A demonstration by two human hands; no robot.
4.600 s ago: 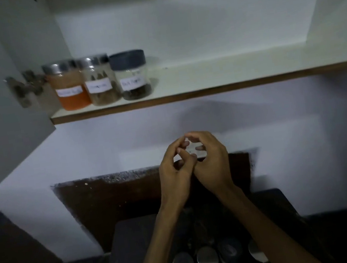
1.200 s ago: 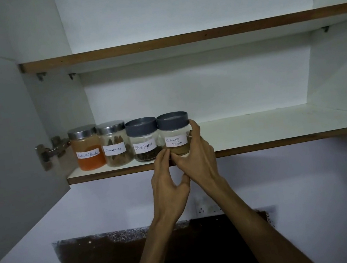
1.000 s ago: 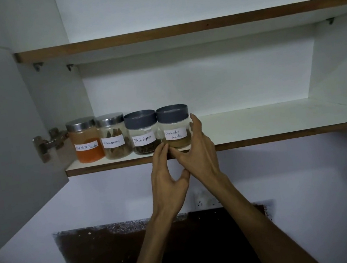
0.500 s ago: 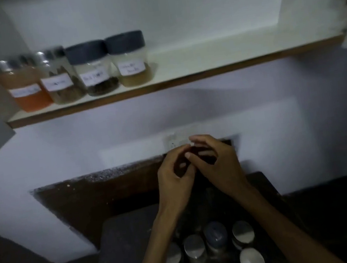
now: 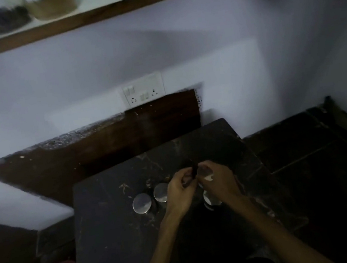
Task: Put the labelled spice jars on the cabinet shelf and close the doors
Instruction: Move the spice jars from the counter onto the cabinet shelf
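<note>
Steel-lidded spice jars [image 5: 142,203] are seen on a dark marble bench [image 5: 117,241], where the left hand [image 5: 180,190] and right hand [image 5: 217,181] are brought together over a dark-capped jar [image 5: 194,168]; whether either grip is closed on it cannot be told. A lift to the cabinet shelf [image 5: 126,1] is judged next. Filled jars [image 5: 50,3] are already shelved above a white wall and socket [image 5: 143,89].

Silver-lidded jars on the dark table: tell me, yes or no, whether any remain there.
Yes, two silver-lidded jars stand on the dark table, left of the hands.
</note>
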